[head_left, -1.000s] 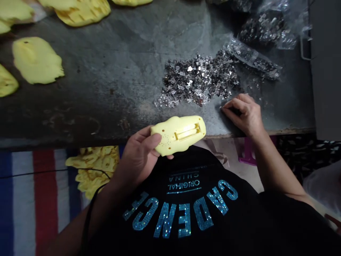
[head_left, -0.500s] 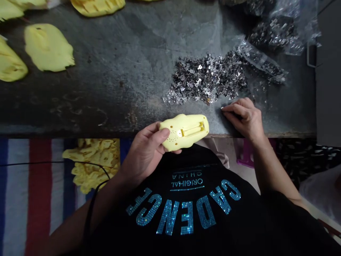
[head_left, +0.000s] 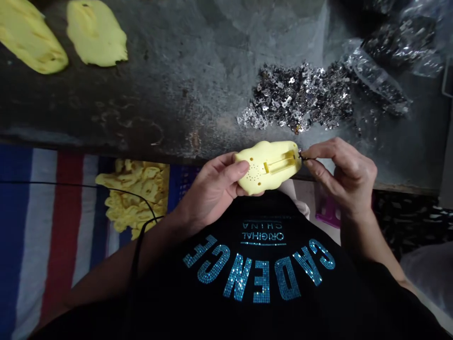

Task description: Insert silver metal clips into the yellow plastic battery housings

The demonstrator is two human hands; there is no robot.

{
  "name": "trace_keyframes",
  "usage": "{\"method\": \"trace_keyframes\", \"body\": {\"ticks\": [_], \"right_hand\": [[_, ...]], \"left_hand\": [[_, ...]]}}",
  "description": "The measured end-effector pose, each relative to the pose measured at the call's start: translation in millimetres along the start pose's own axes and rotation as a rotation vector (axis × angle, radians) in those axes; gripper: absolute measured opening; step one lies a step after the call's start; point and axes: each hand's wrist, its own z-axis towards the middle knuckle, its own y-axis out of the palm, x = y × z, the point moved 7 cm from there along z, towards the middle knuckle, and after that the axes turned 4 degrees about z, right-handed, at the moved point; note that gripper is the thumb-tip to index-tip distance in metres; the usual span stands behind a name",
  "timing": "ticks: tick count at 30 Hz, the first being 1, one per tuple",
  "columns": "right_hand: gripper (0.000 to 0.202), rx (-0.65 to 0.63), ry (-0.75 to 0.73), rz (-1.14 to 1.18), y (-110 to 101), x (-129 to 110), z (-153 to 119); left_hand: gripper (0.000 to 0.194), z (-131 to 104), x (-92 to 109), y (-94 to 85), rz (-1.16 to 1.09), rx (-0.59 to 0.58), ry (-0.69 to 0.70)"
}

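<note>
A yellow plastic shell (head_left: 279, 153) with a battery slot, small holes and a rounded outline is gripped at its left end by my left hand (head_left: 219, 186), thumb on top. Close to the shell's right end, my right hand (head_left: 341, 172) pinches a small dark metal clip (head_left: 302, 156) between thumb and forefinger. Whether the clip touches the shell is too small to tell. Just beyond the shell lies a heap of small shiny metal clips (head_left: 304, 97) on the dark table (head_left: 184, 85).
Two more yellow shells, one rounded (head_left: 95, 35) and one long (head_left: 30, 38), lie at the table's far left. Clear plastic bags of clips (head_left: 378, 78) rest at the right. Below the table edge are a pile of yellow pieces (head_left: 138, 193) and a striped cloth (head_left: 63, 222).
My right hand has come from the table beside the heap to the shell's right end, with the clip in its fingers. The view has shifted, moving everything on the table in the picture.
</note>
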Motion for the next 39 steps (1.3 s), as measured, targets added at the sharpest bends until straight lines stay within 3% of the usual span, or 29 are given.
{"method": "trace_keyframes", "body": {"ticks": [9, 19, 39], "right_hand": [[0.020, 0.045, -0.198, -0.041, 3, -21, 4], [0.028, -0.008, -0.313, -0.340, 8, -44, 4], [0.025, 0.018, -0.284, -0.373, 7, -40, -1]], "left_hand": [[0.045, -18, 5, 1.3, 0.023, 0.037, 0.018], [0.043, -20, 5, 4.6, -0.009, -0.006, 0.029], [0.044, -22, 7, 5.8, 0.135, 0.009, 0.084]]}}
